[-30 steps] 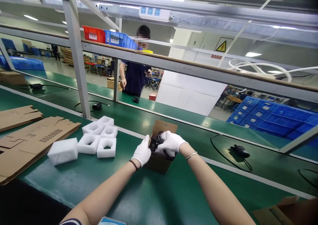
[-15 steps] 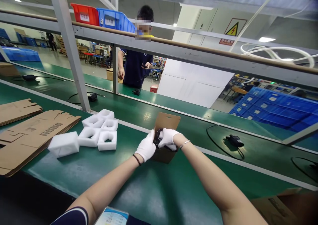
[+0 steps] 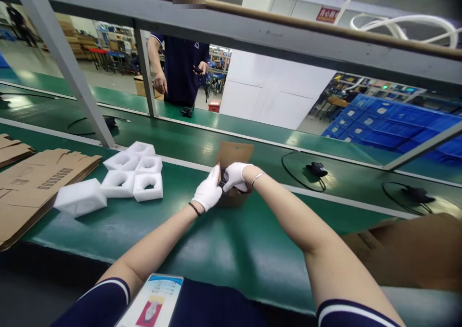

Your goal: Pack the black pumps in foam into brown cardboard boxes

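A small brown cardboard box stands on the green work surface with its lid flap raised at the back. My left hand, in a white glove, grips the box's left side. My right hand, also gloved, reaches into the box opening with bent fingers. Something black shows between the hands inside the box, and the right fingertips are partly hidden there. Several white foam blocks with cut-out holes lie to the left of the box.
Flattened cardboard lies at the left, and a large carton at the right. Black corded devices rest on the belt beyond. A metal frame post rises at the left. Another person stands across the line.
The view has tilted down and shifted, so more of the carton at the right shows. My right hand is still in the box and my left hand remains at its side.
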`<state>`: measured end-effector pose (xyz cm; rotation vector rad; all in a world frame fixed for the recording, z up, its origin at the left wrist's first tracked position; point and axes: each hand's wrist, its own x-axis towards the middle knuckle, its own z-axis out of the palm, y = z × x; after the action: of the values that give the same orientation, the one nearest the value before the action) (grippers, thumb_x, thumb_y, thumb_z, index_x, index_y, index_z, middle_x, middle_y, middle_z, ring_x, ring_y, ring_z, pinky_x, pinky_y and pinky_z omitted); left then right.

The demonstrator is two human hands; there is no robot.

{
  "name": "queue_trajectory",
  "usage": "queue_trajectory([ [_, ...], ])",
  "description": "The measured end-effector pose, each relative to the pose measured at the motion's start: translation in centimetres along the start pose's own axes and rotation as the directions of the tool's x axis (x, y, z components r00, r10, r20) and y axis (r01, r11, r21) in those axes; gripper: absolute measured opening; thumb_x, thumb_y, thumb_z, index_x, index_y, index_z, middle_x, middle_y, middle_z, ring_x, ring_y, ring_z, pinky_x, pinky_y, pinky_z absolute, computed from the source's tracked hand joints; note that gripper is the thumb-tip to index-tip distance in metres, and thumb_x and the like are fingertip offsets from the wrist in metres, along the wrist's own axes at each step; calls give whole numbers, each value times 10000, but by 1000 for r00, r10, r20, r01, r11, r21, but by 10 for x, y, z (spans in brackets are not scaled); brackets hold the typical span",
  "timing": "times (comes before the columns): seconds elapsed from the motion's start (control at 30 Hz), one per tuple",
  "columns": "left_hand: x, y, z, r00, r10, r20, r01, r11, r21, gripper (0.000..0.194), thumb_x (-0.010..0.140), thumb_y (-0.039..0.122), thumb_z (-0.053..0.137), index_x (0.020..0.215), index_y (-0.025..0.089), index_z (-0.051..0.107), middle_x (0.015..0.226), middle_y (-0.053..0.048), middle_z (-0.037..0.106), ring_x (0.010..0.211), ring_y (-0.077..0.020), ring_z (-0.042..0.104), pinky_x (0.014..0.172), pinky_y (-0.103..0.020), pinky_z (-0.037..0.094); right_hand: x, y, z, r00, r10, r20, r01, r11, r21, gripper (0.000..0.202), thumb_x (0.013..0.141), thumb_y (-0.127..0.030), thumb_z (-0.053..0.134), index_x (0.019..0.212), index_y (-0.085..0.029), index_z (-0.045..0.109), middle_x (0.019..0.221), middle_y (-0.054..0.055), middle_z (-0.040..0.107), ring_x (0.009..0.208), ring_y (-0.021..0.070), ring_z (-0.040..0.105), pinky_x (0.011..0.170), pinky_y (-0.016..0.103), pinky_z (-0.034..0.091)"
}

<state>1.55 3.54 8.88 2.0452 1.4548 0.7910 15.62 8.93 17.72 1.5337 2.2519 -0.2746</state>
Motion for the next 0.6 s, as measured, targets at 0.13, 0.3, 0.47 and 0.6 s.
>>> queue_trajectory([
  [0.13, 3, -3, 0, 999, -33, -13, 33, 999, -18, 855, 787, 108, 468, 1592, 207, 198, 1617, -40, 270, 1377, -315, 464, 1157, -395, 411, -10, 12, -12, 998, 55, -12, -56, 995, -86, 385, 690, -435, 798, 940, -145, 757, 933, 150, 715, 906, 355, 680, 799, 415, 523],
  [0.3, 3, -6, 4, 999, 15, -33, -16, 999, -48, 849, 768, 86, 479, 1579, 182, 248, 1608, -41, 293, 1416, -278, 419, 1201, -353, 353, 1, -1, 0, 999, 18, -37, -20, 998, -66, 278, 709, -254, 759, 970, -158, 755, 927, 136, 730, 886, 316, 695, 801, 372, 534],
  [0.47, 2, -7, 5, 998, 33, -52, -36, 998, -52, 834, 772, 84, 466, 1576, 149, 252, 1604, -61, 303, 1408, -263, 431, 1195, -331, 361, 20, -24, 22, 995, -20, -100, 15, 999, -50, 404, 681, -236, 760, 1072, -137, 730, 1106, 193, 701, 969, 387, 676, 857, 473, 528],
  [0.6, 3, -10, 6, 998, 13, -65, -16, 999, -52, 837, 775, 103, 464, 1579, 180, 245, 1603, -53, 307, 1381, -287, 464, 1156, -360, 416, 12, -17, 10, 995, 10, -101, -14, 999, -37, 362, 656, -291, 788, 967, -113, 739, 992, 217, 712, 919, 436, 671, 799, 519, 531],
])
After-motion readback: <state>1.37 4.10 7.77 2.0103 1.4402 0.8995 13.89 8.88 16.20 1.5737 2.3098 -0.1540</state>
